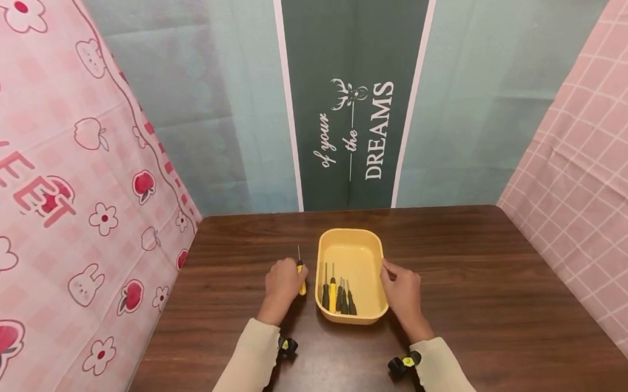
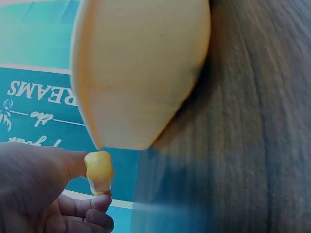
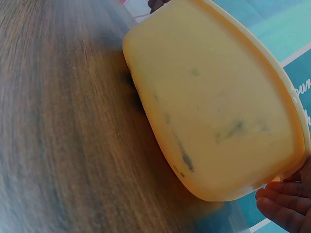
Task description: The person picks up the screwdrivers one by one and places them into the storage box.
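My left hand [image 1: 283, 281] pinches a small screwdriver [image 1: 301, 287] by its yellow-and-black handle, its thin shaft pointing away from me, just left of the yellow tray [image 1: 351, 234]. In the left wrist view, thumb and fingers close on the end of the yellow handle. My right hand [image 1: 404, 288] grips the tray's right rim between thumb and fingers. In the right wrist view the fingers [image 3: 286, 201] curl under that rim. Inside the tray, along its left half, lie a yellow screwdriver [image 1: 332, 296] and several black ones [image 1: 344, 303], shafts pointing away from me.
The tray stands on a brown wooden table [image 1: 473, 282]. Behind the table hangs a green curtain [image 1: 222, 135] with lettering. A pink fruit-print cloth [image 1: 76, 237] flanks the left side and a pink checked cloth [image 1: 606, 157] the right.
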Demonstrator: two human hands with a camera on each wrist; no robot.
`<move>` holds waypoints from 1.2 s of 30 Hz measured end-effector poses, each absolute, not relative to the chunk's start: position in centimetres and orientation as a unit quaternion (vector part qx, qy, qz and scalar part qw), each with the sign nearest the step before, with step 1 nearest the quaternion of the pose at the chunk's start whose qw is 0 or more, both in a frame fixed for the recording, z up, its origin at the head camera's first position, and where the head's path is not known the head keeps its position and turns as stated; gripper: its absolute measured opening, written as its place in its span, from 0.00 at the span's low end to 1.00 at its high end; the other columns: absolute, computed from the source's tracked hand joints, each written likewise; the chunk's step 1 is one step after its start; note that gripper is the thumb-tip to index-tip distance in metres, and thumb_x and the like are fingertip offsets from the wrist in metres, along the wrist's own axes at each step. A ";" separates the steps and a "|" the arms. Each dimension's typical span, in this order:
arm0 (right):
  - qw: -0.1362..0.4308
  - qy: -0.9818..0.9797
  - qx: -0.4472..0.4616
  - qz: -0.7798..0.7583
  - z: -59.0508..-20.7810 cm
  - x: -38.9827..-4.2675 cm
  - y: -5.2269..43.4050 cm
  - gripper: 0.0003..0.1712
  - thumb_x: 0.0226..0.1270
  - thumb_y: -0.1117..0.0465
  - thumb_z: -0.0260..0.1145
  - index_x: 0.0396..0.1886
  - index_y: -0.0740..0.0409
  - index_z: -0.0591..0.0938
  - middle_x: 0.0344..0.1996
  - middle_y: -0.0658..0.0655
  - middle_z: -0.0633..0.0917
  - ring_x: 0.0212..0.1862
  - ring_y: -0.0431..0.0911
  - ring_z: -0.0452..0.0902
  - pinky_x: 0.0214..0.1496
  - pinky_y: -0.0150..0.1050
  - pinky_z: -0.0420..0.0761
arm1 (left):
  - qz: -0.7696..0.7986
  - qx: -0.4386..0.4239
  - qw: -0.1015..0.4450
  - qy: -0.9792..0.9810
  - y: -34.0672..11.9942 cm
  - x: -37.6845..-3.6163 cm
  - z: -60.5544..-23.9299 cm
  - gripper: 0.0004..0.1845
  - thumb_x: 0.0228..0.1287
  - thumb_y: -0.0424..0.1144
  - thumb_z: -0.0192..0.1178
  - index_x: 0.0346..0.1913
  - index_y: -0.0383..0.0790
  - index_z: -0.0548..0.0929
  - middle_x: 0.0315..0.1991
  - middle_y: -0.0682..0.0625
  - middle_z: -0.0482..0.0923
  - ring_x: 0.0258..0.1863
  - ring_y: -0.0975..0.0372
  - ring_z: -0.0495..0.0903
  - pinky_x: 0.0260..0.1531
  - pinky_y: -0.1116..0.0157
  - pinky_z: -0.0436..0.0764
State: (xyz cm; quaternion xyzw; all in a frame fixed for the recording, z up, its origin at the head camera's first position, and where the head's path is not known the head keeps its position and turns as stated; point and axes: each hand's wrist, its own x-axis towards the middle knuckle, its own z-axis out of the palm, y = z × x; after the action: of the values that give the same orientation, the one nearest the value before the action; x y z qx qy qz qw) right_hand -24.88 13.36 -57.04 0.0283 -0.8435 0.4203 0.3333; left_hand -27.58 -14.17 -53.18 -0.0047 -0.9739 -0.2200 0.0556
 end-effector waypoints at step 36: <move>0.344 -0.845 0.037 0.409 -56.8 -24.7 13.2 0.11 0.60 0.71 0.72 0.44 0.67 0.90 0.38 0.64 0.89 0.34 0.53 0.89 0.29 0.37 0.85 | -0.222 -0.024 0.068 -0.972 -12.0 -26.0 -50.2 0.22 0.71 0.49 0.61 0.20 0.43 0.75 0.14 0.51 0.69 0.14 0.60 0.70 0.13 0.63 0.68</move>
State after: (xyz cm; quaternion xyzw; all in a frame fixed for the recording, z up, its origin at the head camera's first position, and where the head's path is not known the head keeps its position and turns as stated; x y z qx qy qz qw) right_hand -24.74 13.24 -56.81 0.0366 -0.8447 0.4087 0.3435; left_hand -26.01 -12.01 -50.16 -0.0239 -0.9724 -0.2220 0.0680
